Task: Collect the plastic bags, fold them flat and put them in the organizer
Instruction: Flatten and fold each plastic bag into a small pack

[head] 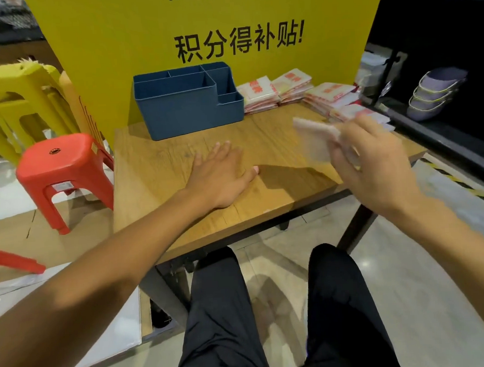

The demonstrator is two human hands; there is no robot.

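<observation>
1. Seen from above: a wooden table [162, 170] with dark-trousered legs [224, 317] tucked under its near edge.
2. Left hand [221, 176] laid palm down on the bare tabletop, fingers straight and spread, holding nothing.
3. Right hand [373, 166] raised above the table's right side, fingers curled round a folded plastic bag [316, 138]; blurred, so the exact pinch could not be told.
4. Blue organizer [187, 108] stood at the table's back edge, several compartments showing, no bag visible inside any of them.
5. Just right of the organizer, stacks of folded white bags with red print [262, 95], running along the back and right side of the table, the nearest stack touching or almost touching the organizer's low front pocket.
6. Behind everything, a yellow sign [215, 32] with black characters.
7. Off to the left, a red stool [62, 166] on the floor and stacked yellow stools [18, 93] behind it.
8. At far right, a dark shelf carrying nested purple bowls [433, 91].
</observation>
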